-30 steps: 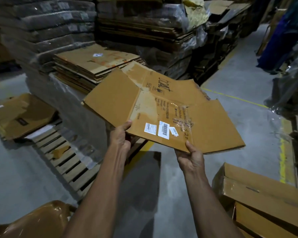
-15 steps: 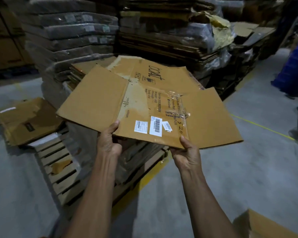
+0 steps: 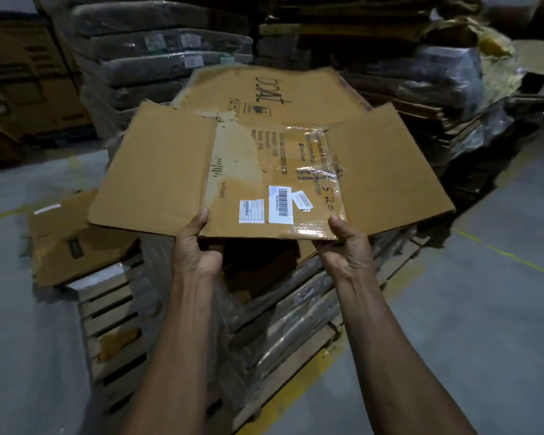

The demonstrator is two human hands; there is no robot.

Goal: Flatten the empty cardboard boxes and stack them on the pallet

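A flattened cardboard box (image 3: 264, 171), flaps spread left and right, is held level above the wrapped cardboard stack (image 3: 283, 312) on the wooden pallet (image 3: 113, 312). The left hand (image 3: 197, 246) grips its near edge, thumb on top beside the left flap; the right hand (image 3: 347, 244) grips the same edge near the white barcode labels (image 3: 277, 205). Another flattened box (image 3: 76, 243) lies on the pallet's left end. A yellow floor line (image 3: 296, 384) runs beside the pallet.

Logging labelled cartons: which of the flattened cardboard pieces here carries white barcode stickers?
The flattened box gripped by the left hand and right hand. The piece on the pallet corner shows only a dark printed patch.
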